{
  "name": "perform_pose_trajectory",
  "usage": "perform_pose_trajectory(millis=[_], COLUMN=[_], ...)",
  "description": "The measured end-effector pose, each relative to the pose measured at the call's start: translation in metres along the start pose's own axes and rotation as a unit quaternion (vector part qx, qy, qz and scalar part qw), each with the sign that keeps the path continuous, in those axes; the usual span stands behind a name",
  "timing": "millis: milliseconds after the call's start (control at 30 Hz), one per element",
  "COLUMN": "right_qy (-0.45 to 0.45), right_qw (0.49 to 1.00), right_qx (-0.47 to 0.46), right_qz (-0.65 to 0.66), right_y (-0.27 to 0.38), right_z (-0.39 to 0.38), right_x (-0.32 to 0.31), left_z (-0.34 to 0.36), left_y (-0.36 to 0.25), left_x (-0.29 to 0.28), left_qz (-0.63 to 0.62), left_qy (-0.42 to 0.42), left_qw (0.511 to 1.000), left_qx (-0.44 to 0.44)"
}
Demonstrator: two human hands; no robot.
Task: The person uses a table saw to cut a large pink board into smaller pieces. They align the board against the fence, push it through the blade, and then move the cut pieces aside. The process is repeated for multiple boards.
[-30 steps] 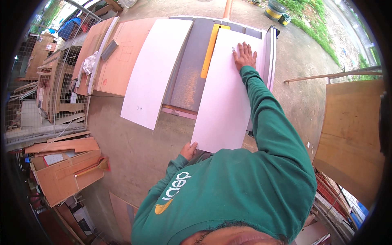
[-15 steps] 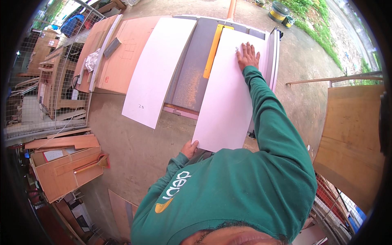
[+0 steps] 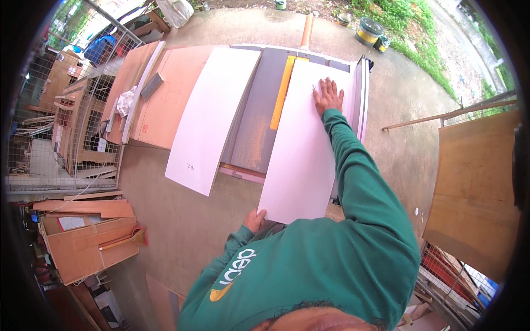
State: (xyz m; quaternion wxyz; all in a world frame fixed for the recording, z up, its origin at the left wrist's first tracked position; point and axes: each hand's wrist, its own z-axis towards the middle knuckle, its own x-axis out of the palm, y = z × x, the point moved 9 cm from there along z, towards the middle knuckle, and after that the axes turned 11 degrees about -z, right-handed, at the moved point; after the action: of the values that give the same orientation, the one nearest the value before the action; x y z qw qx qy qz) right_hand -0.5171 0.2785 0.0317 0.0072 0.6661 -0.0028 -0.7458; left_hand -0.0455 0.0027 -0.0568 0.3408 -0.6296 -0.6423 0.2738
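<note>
A long white panel [image 3: 298, 143] lies on the grey table of a table saw [image 3: 259, 110], its near end jutting out toward my body. My left hand [image 3: 254, 220] grips the near left corner of this panel, thumb on top and the other fingers mostly hidden. Farther off, my right hand [image 3: 329, 98] rests flat on the panel's far part, fingers spread. The panel's left edge runs along a yellow strip [image 3: 284, 94] set in the saw table. On its right side stands the long metal fence [image 3: 361, 99]. The saw blade is not visible.
Left of the saw lies a second white panel [image 3: 212, 121], overhanging the near edge. Beyond it are a wooden board [image 3: 176, 94], a dark grey block [image 3: 152, 86] and crumpled white material [image 3: 126, 103]. Wood offcuts [image 3: 105, 237] are stacked at left; a large brown board [image 3: 475, 182] stands at right.
The whole scene sits lower in the picture, as my head has tilted. Both hands keep about the same places on the white panel, which shows no clear movement against the saw.
</note>
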Motion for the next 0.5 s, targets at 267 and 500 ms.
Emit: perform_pose_trajectory(millis=[267,500], right_qy=[0.003,0.007], right_qw=[1.0,1.0], right_qx=[0.004,0.004], right_qz=[-0.003,-0.003], right_y=[-0.003,-0.0011], right_z=[0.0043,0.0059], right_x=[0.001,-0.0016], left_z=[0.0053,0.0074], left_y=[0.003,0.0071], left_x=[-0.0038,-0.0042], left_qz=[0.023,0.01], left_qy=[-0.011,-0.008], left_qw=[1.0,1.0], left_qx=[-0.003,-0.016])
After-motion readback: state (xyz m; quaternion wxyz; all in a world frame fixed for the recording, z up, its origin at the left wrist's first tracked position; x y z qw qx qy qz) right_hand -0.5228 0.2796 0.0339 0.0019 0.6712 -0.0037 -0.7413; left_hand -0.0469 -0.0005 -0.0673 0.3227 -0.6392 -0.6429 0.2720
